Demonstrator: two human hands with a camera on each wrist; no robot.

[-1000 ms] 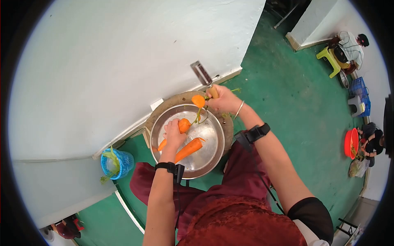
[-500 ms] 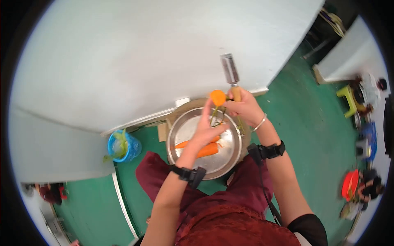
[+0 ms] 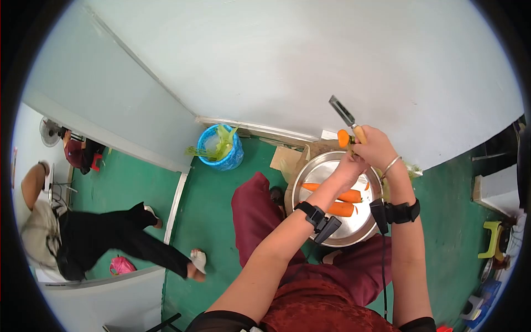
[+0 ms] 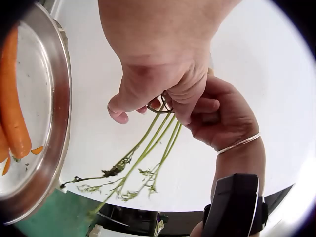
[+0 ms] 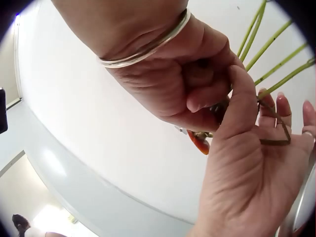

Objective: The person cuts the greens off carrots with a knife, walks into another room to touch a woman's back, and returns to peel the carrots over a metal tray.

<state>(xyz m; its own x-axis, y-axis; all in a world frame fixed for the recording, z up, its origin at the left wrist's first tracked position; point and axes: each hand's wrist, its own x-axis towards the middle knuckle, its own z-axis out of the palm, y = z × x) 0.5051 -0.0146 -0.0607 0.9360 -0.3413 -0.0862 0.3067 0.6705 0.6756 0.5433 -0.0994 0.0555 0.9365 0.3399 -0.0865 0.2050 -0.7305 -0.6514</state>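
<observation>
My right hand [image 3: 379,146] grips the wooden handle of a peeler [image 3: 343,112], its metal blade pointing up and away. A cut carrot top [image 3: 344,138] with an orange end sticks out beside that handle, at the same hand. My left hand [image 3: 349,170] is right against the right one, thumb and fingers pinching the green carrot stems [image 4: 148,143], which hang below in the left wrist view. Beneath both hands is a round metal basin [image 3: 359,224]. In it lie a carrot [image 3: 349,196], another carrot [image 3: 340,209] and small orange scraps.
A bucket lined with blue plastic [image 3: 232,157] holds green leaves, left of the basin by the wall. Cardboard [image 3: 286,159] lies between them. At the left a person in black trousers [image 3: 110,238] strides past, near a pink bag [image 3: 121,265]. A yellow-green stool [image 3: 489,239] stands far right.
My left hand has let go of a carrot in the basin and risen to the stems at my right hand. The head view has turned left, bringing the walking person into sight.
</observation>
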